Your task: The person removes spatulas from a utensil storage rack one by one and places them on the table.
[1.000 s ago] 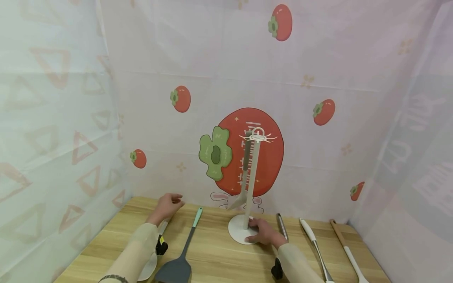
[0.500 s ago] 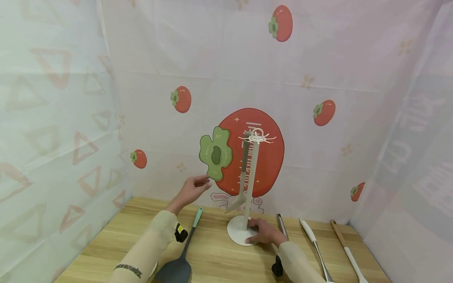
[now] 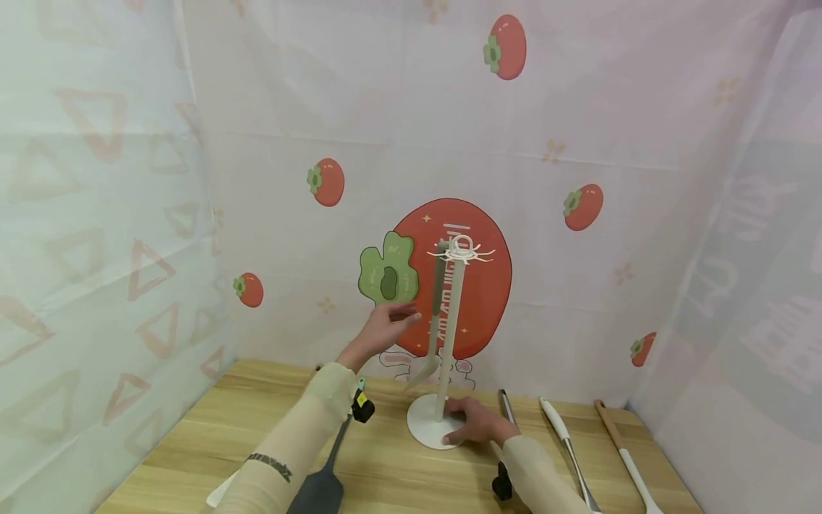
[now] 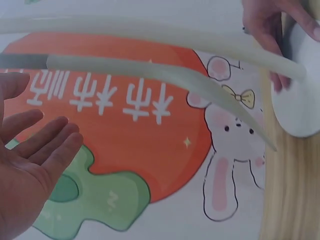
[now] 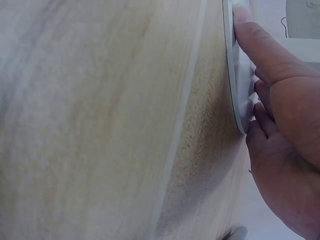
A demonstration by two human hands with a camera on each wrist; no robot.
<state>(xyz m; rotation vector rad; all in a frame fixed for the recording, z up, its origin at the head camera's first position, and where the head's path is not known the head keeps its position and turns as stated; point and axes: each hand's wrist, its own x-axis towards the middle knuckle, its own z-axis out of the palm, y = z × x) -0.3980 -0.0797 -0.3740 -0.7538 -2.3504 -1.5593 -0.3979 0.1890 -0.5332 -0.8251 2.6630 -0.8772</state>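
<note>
A white utensil stand (image 3: 452, 321) with a ring of hooks on top stands upright near the back of the table. From its left side hangs a spatula (image 3: 439, 293) with a grey handle and a pale lower part, seen nearly edge-on. My left hand (image 3: 384, 330) is raised just left of the spatula, fingers apart and holding nothing; in the left wrist view, its fingertips (image 4: 75, 139) lie below the grey handle. My right hand (image 3: 478, 421) holds the round base (image 3: 420, 427) at its right side, thumb on the rim and fingers near the pole.
Left on the wooden table (image 3: 385, 471) lies a dark grey turner (image 3: 319, 492), partly behind my left sleeve. A white piece (image 3: 221, 491) shows beside that sleeve. To the right lie a metal handle (image 3: 506, 407), a white-handled utensil (image 3: 556, 421) and a wooden-handled one (image 3: 632, 467).
My left hand has moved up and right from the table's back left, over the turner, to beside the hanging spatula. My right hand has stayed on the stand's base.
</note>
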